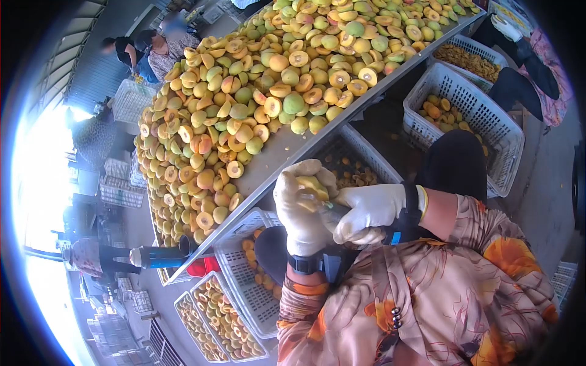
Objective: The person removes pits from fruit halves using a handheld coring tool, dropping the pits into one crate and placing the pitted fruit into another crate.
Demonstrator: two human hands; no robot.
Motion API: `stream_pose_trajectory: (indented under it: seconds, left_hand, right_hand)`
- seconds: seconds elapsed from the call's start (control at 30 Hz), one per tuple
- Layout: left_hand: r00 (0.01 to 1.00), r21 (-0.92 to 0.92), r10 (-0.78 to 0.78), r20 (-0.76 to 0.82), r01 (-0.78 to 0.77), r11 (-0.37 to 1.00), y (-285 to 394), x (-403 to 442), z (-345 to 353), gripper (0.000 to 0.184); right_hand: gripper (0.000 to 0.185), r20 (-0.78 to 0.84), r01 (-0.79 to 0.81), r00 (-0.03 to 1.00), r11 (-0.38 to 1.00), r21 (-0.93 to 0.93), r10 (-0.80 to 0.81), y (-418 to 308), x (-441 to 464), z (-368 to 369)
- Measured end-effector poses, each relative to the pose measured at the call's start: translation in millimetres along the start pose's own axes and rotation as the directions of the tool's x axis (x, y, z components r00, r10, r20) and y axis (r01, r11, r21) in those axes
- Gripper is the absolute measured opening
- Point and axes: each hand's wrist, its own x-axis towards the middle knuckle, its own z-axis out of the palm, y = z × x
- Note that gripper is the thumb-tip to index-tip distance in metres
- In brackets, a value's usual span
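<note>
My left hand [300, 213], in a whitish work glove, is closed around a yellow-green peach half [312, 186]. My right hand [369, 207], gloved the same way, grips a small greyish metal hand tool [331, 215]. The tool's near end is hidden in the fingers, so I cannot tell its exact kind. Its tip points toward the fruit, and the two hands almost touch above my lap. Just beyond them, a large pile of halved peaches [244, 116] covers much of a metal table [268, 166].
Under the table edge is a crate with pits [357, 177]. White crates with fruit stand at my right [510, 137] and left [227, 259]. Shallow trays of peach halves [213, 305] lie on the floor. A co-worker's patterned sleeve [549, 79] is at the upper right.
</note>
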Motion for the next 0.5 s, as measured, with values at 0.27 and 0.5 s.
stream_pose_trajectory:
  seconds: [0.27,0.5]
  left_hand:
    - [0.912,0.233,0.093,-0.4,0.003,0.972,23.9,4.2,-26.2,0.061]
    - [0.971,0.965,0.085,-0.225,0.234,-0.122,76.1,-30.2,-199.9,0.029]
  right_hand:
    - [0.022,0.201,-0.003,0.979,0.996,0.086,-0.014,6.3,6.6,-17.7]
    - [0.033,-0.342,-0.225,0.931,0.538,-0.812,-0.128,55.6,20.1,-66.8]
